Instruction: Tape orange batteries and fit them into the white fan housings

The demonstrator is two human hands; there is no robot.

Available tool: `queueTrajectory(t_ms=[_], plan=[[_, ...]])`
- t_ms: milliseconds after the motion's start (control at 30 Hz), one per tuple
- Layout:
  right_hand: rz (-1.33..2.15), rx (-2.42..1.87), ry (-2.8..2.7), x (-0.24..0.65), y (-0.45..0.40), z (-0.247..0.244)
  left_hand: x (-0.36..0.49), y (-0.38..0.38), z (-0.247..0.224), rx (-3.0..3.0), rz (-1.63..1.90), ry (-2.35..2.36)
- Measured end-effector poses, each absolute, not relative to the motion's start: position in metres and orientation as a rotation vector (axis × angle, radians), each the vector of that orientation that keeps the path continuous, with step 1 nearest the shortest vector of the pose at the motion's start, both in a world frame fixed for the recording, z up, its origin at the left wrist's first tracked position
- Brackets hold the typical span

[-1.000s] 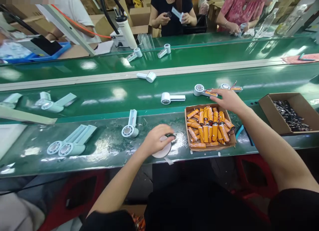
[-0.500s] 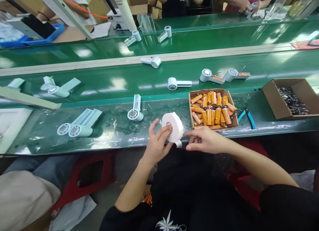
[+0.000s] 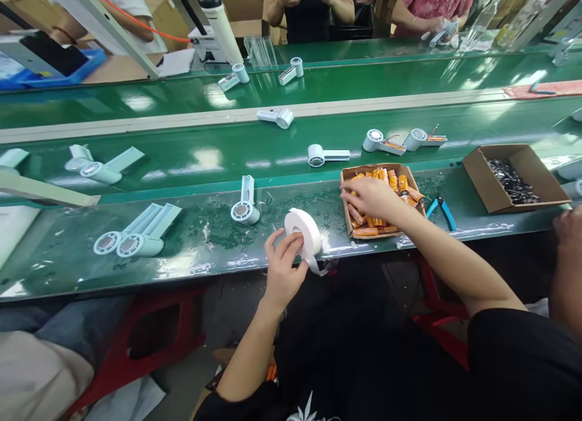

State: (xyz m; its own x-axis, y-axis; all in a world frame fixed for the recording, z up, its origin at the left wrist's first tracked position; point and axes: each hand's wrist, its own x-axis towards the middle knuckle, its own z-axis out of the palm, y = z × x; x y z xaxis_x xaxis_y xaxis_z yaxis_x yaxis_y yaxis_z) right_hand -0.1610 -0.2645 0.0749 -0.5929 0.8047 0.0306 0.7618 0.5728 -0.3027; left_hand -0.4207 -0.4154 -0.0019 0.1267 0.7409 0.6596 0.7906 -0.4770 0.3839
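Observation:
A roll of white tape (image 3: 310, 232) is in my left hand (image 3: 284, 269), with fingers in its core and a loose strip of tape hanging at its lower right. My right hand (image 3: 370, 198) is over the left part of a cardboard box (image 3: 350, 226) of orange wrapped cells (image 3: 375, 221); its fingers are spread, and nothing is visible in them. A light-blue fan body (image 3: 244, 211) with an open handle rests on the bench left of the tape roll. Further left lie more fan bodies (image 3: 140, 242).
Blue-handled pliers (image 3: 448, 215) lie right of the cells, beside a cardboard box (image 3: 477, 175) of small metal parts. Several fan pieces rest on the green belt (image 3: 191, 148) beyond. A person's hand (image 3: 568, 227) shows at the right edge; other people sit across.
My right hand has moved from beside the tape roll to over the box of orange cells. The roll has tilted in my left hand, and its loose strip hangs longer. The view has shifted slightly.

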Motion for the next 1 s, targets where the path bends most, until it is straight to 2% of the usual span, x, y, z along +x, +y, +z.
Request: queueTrajectory(t_ms=[100,200,367,467,767,1000], plan=[[0.12,-1.504,-2.78,-0.158,-0.221,0.077,-0.408,-0.411,0.003,-2.388,-1.287,-1.517],[0.151,-1.519,-2.765,-0.152,-0.21,0.074,-0.401,-0.409,0.007,-2.415,-1.279,-1.476],[0.674,-1.179,-1.804,-0.135,-0.256,0.073,-0.399,-0.412,0.012,-2.451,-1.234,-1.403],[0.911,-0.945,-1.477,-0.135,-0.299,0.073,-0.396,-0.414,0.014,-2.503,-1.189,-1.39],[0.937,-0.853,-1.325,-0.154,-0.359,0.053,-0.389,-0.415,0.023,-2.564,-1.081,-1.346],[1.248,-0.912,-1.316,-0.146,-0.367,0.038,-0.402,-0.415,0.024,-2.583,-0.928,-1.274]])
